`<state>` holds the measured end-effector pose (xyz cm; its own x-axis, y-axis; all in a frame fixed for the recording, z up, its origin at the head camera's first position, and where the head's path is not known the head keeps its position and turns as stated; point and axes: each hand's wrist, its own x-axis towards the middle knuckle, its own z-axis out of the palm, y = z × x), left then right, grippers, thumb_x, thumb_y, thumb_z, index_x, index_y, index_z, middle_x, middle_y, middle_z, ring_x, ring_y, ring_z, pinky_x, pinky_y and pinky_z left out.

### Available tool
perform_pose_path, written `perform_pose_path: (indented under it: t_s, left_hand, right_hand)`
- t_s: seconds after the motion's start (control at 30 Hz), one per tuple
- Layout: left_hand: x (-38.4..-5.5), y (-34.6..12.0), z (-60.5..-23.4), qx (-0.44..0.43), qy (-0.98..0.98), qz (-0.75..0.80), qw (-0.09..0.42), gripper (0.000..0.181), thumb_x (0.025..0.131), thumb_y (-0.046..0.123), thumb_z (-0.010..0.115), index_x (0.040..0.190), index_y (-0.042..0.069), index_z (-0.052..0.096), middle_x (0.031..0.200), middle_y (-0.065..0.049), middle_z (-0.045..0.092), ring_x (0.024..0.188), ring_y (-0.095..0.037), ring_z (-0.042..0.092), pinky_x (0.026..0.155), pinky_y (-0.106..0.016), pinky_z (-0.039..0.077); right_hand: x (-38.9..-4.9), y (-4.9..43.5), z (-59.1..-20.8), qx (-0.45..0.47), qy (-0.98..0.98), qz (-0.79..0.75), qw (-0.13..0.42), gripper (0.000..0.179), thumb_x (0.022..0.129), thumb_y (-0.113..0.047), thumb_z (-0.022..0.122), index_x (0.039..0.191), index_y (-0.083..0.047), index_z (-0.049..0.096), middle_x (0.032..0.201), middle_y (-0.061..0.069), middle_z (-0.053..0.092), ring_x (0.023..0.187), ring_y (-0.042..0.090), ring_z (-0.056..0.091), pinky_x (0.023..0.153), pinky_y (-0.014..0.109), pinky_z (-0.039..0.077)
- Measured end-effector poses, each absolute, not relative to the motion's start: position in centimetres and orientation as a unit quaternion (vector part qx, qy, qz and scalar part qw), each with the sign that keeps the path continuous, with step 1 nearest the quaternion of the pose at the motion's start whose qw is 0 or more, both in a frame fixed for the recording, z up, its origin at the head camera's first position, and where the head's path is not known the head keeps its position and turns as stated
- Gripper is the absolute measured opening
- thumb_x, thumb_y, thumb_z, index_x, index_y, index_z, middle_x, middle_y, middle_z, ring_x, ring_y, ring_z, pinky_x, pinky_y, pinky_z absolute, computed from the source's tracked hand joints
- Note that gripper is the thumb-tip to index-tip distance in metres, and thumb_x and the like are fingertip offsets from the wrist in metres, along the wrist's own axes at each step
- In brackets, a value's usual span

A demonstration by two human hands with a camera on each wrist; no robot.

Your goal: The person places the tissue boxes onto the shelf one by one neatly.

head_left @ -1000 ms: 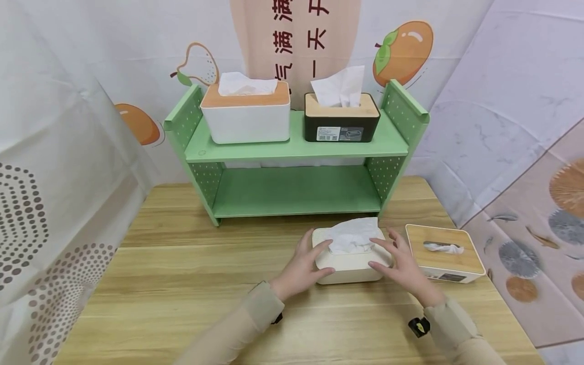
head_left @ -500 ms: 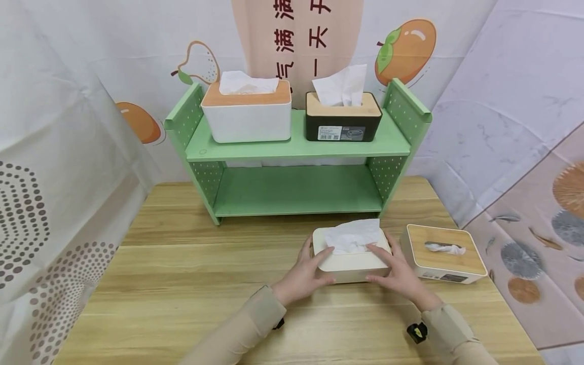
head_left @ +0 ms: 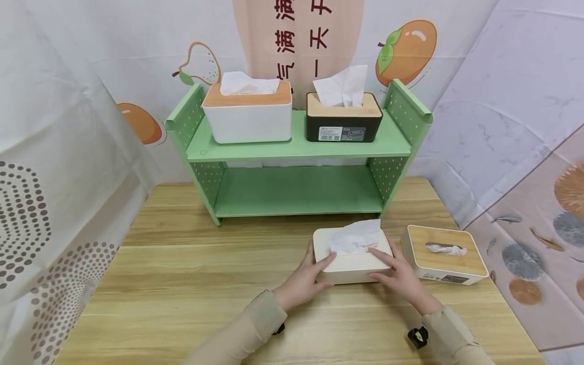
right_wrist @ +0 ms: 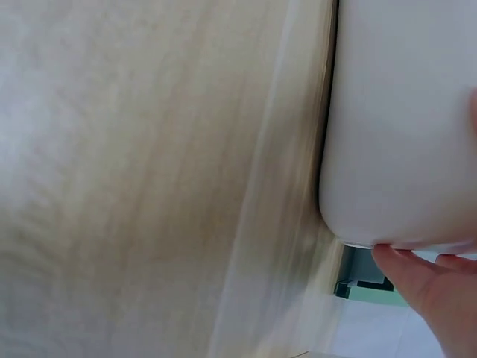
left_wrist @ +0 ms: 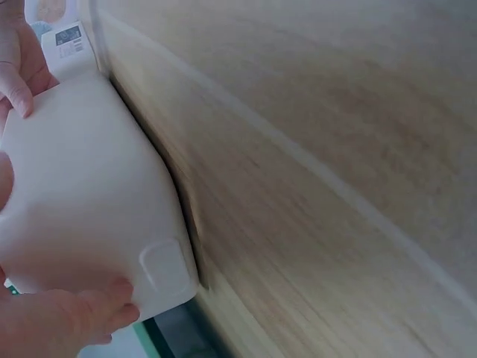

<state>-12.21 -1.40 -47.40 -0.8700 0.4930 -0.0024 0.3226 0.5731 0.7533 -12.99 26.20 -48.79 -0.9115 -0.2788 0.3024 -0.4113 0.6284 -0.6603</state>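
A cream tissue box (head_left: 351, 262) with a white tissue (head_left: 353, 238) sticking out of its top sits on the wooden table, before the green shelf. My left hand (head_left: 303, 285) grips its left end, fingers along the side and thumb near the front face. At the opposite end, my right hand (head_left: 401, 278) holds it likewise, the index finger reaching over the top. In the left wrist view, fingertips (left_wrist: 112, 302) press against the box's end wall. Fingers (right_wrist: 406, 268) touch the other end in the right wrist view. A dark line runs beneath the box there.
A green two-tier shelf (head_left: 296, 152) stands behind. Its upper tier carries a white tissue box (head_left: 251, 121) and a black tissue box (head_left: 339, 121), both with wooden lids. Close by my right hand, another wooden-lidded tissue box (head_left: 456, 266) lies near the table's right edge.
Both hands have closed in from above the cream tissue box onto its ends, thumbs dropping toward the front face. The box has hardly moved.
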Motion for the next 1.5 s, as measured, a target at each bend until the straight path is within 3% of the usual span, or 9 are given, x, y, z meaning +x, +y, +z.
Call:
perform_pose_path:
  t_s: [0.13,0.23,0.4,0.77,0.93,1.03,1.27,1.5]
  left_hand:
    - [-12.38,-1.6,-47.56,0.233,0.883,0.399,0.086,0.056,0.091,0.019,0.064,0.143,0.025,0.043,0.153,-0.032,-0.005,0.131,-0.04,0.04,0.095,-0.035,0.048]
    - [-12.45,-1.77,-47.61,0.235,0.884,0.397,0.074,0.052,0.091,0.017,0.064,0.14,0.024,0.048,0.152,-0.034,0.002,0.125,-0.038,0.048,0.088,-0.03,0.05]
    - [-12.45,-1.84,-47.63,0.238,0.882,0.402,0.066,0.05,0.09,0.016,0.064,0.138,0.022,0.05,0.152,-0.035,0.005,0.129,-0.039,0.042,0.092,-0.033,0.05]
    - [-12.39,-1.36,-47.89,0.225,0.88,0.416,0.039,0.047,0.089,0.018,0.067,0.134,0.022,0.055,0.152,-0.035,0.009,0.131,-0.042,0.04,0.09,-0.034,0.051]
    - [-12.24,-1.2,-48.03,0.22,0.884,0.413,0.024,0.045,0.089,0.02,0.068,0.133,0.021,0.057,0.151,-0.035,0.011,0.123,-0.041,0.049,0.088,-0.035,0.052]
    - [-12.15,-1.14,-48.15,0.216,0.887,0.408,0.017,0.044,0.088,0.021,0.068,0.131,0.021,0.058,0.15,-0.036,0.012,0.119,-0.04,0.053,0.089,-0.037,0.052]
    - [-11.91,-1.1,-48.31,0.205,0.883,0.421,-0.003,0.041,0.086,0.021,0.071,0.127,0.021,0.062,0.149,-0.035,0.016,0.125,-0.043,0.045,0.098,-0.044,0.045]
    - [-11.87,-1.17,-48.31,0.214,0.885,0.414,-0.026,0.04,0.085,0.022,0.072,0.124,0.02,0.064,0.148,-0.037,0.018,0.118,-0.042,0.052,0.097,-0.044,0.046]
  right_hand:
    - [-12.9,26.43,-48.85,0.18,-0.889,0.414,0.077,0.055,0.072,-0.008,0.08,0.125,-0.008,0.063,0.144,0.037,0.027,0.124,0.055,0.037,0.084,0.014,0.046]
    - [-12.9,26.48,-48.93,0.17,-0.882,0.434,0.069,0.054,0.072,-0.007,0.079,0.124,-0.005,0.063,0.143,0.037,0.028,0.122,0.053,0.039,0.079,0.01,0.047]
    - [-12.73,26.28,-49.02,0.159,-0.874,0.453,0.072,0.05,0.073,-0.006,0.078,0.121,-0.002,0.064,0.144,0.039,0.027,0.126,0.056,0.034,0.081,0.001,0.039]
    - [-12.2,26.18,-48.96,0.136,-0.853,0.498,0.072,0.041,0.076,-0.002,0.075,0.115,0.002,0.065,0.146,0.034,0.027,0.122,0.053,0.038,0.085,0.008,0.043]
    - [-12.2,26.02,-48.9,0.126,-0.848,0.51,0.066,0.039,0.075,0.001,0.075,0.112,0.006,0.065,0.146,0.034,0.027,0.122,0.051,0.039,0.08,0.007,0.046]
    - [-12.11,25.91,-48.99,0.114,-0.849,0.512,0.062,0.037,0.074,0.001,0.076,0.11,0.006,0.066,0.146,0.033,0.027,0.121,0.049,0.041,0.077,0.007,0.047]
    - [-12.15,25.78,-49.31,0.102,-0.855,0.504,0.066,0.035,0.072,0.003,0.077,0.106,0.006,0.067,0.146,0.033,0.028,0.124,0.051,0.038,0.08,0.008,0.046]
    - [-12.22,25.73,-49.38,0.1,-0.861,0.493,0.076,0.036,0.07,0.004,0.078,0.104,0.006,0.068,0.144,0.034,0.031,0.124,0.052,0.039,0.082,0.014,0.048]
